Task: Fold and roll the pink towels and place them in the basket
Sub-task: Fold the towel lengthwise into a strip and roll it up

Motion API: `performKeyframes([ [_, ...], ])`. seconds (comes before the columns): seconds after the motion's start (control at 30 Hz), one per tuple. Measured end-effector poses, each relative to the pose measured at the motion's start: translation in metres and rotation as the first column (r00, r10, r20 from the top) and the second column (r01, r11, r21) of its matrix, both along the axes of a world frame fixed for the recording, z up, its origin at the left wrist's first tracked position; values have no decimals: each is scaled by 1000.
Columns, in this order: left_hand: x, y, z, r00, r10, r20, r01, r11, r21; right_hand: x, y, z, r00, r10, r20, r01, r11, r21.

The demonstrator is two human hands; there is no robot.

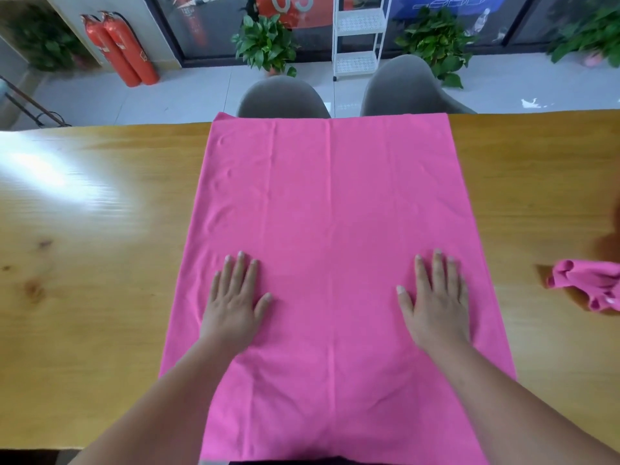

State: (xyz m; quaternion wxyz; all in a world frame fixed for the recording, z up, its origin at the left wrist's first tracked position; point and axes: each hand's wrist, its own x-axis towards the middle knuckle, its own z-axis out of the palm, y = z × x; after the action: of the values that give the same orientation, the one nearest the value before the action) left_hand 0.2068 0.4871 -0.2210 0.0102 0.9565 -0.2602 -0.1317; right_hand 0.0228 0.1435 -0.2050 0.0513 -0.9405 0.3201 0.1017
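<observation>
Smoothing is judged to be the step in hand: in the head view a pink towel (330,203) is spread flat on the bench (84,263), near edge to far edge, and is pressed by the left hand (235,298) and the right hand (436,297), each grip fully open, fingers straight, nothing held. A crumpled towel (583,283) is seen well apart at the right; no basket is shown. Next, an edge would likely have to be pinched and carried over for a first fold.
</observation>
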Motion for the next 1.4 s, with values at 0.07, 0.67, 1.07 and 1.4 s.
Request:
performKeyframes([
  [0.07, -27, -31, 0, 995, -96, 16, 96, 995, -40, 19, 45, 6, 995, 97, 38, -99, 995, 31],
  [0.67, -105, 33, -1, 985, -165, 47, 170, 979, -113, -61, 112, 3, 982, 167, 86, -170, 985, 33],
  [1.07, -146, 143, -6, 998, -33, 54, 37, 997, -63, -167, 110, -11, 998, 51, 33, -51, 999, -5],
  [1.4, -144, 152, -3, 998, 23, -57, -20, 998, 60, -187, 98, 4, 991, -98, -96, 108, 989, 100],
])
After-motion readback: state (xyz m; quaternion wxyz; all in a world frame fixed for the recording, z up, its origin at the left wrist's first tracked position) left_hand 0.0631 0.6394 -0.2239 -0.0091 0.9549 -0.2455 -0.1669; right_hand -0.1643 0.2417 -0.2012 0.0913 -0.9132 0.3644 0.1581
